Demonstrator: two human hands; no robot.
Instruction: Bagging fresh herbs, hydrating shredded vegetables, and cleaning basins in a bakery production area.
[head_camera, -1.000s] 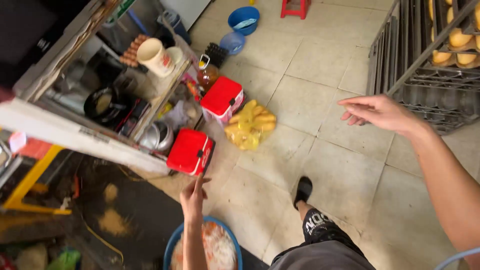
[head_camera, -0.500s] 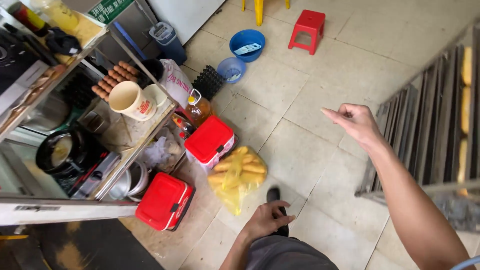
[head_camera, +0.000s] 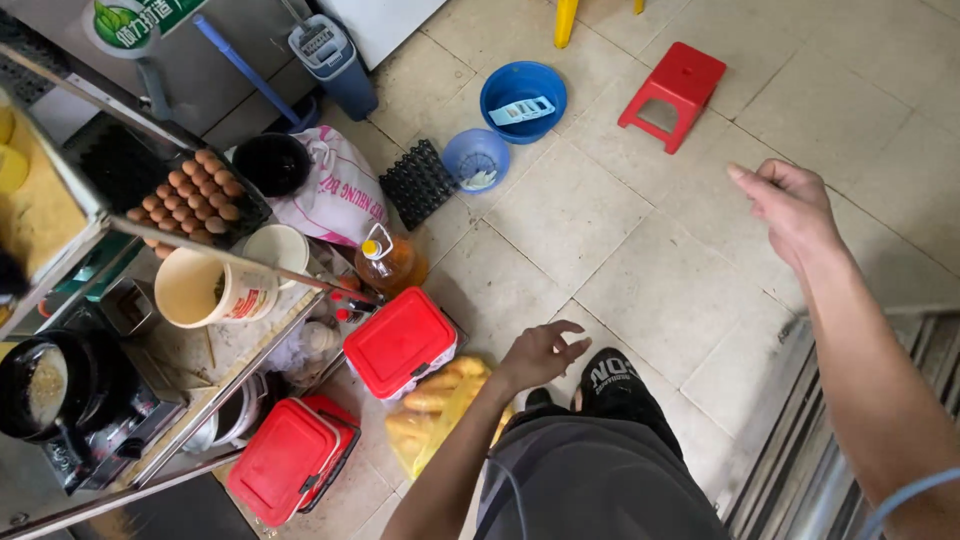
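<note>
Tiles (head_camera: 640, 250) stretch beneath us, our left hand (head_camera: 540, 352) and right hand (head_camera: 790, 205) open and empty above a red-lidded box (head_camera: 398, 340).

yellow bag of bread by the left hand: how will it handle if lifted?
The yellow bag looks like thin plastic film, so probably floppy and sagging around its rolls. Bread suggests light for its bulk. It is wedged against the red-lidded box, near the left hand, so it may snag or crush if squeezed.

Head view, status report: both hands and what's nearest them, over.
Left hand open, empty, above yellow bag of bread. Right hand open, empty, over bare tile floor. Red-lidded box beside the bag.
</note>
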